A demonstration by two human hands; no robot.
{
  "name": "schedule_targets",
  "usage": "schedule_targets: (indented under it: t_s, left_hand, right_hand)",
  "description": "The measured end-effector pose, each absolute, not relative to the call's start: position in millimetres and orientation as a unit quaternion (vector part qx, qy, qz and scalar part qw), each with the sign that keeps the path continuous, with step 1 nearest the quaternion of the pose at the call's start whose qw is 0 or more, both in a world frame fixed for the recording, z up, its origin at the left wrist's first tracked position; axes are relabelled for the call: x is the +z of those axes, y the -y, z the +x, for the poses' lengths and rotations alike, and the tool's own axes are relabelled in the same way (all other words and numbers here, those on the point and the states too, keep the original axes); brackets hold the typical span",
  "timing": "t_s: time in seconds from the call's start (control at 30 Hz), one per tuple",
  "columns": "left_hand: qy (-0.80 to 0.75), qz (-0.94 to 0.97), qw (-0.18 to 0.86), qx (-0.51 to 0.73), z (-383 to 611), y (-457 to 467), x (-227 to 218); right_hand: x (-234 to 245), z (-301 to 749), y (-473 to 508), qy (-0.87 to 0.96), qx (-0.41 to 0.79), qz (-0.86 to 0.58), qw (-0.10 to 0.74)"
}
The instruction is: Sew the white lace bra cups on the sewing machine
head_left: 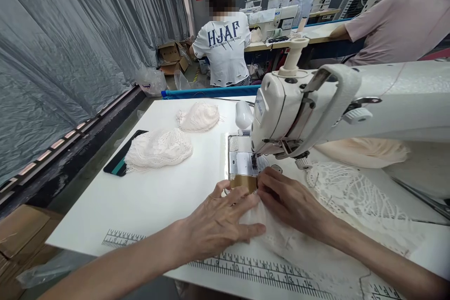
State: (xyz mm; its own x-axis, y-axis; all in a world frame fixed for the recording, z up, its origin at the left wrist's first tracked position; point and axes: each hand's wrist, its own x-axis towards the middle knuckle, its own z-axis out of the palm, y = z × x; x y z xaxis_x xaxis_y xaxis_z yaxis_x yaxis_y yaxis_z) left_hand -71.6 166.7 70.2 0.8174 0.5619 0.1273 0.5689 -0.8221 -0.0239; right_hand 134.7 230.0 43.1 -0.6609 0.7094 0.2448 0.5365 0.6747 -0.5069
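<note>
A white sewing machine [277, 112] stands over the table, its presser foot [254, 161] above the metal needle plate [239, 161]. Just in front of the plate, my left hand [225, 220] lies with fingers stretched out and apart, touching the edge of a sheer white fabric [274, 239]. Beside it, my right hand [291, 199] pinches the same fabric close to the presser foot; its fingertips are partly hidden. The fabric trails to the right under my right forearm, toward a piece of white lace [351, 192].
Two lace-covered cups, one nearer [160, 150] and one farther [199, 117], lie on the left; the nearer rests partly on a dark flat object [123, 157]. A ruler scale [246, 267] runs along the table's front. Two people sit ahead near other machines. Cardboard boxes [24, 239] stand lower left.
</note>
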Motion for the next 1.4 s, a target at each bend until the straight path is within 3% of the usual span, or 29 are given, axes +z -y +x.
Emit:
schedule_targets:
  t_s: [0.17,0.53,0.7,1.03,1.4]
  left_hand:
    - [0.276,-0.957,0.028,-0.088,-72,-173,71]
    - [0.292,-0.951,0.037,-0.1,-71,-195,62]
    - [0.295,-0.951,0.035,-0.09,-71,-196,65]
    - [0.327,-0.936,0.104,-0.081,-60,-212,61]
    - [0.342,-0.928,0.109,-0.096,-58,-234,55]
  right_hand:
    - [44,133,-232,0.892,0.153,-0.377,0.196]
    - [39,152,-241,0.889,-0.101,-0.399,0.202]
    - [46,156,-218,0.909,-0.057,-0.324,0.256]
    - [40,158,-255,0.923,-0.091,-0.299,0.223]
    - [27,164,-279,0.914,-0.02,-0.293,0.28]
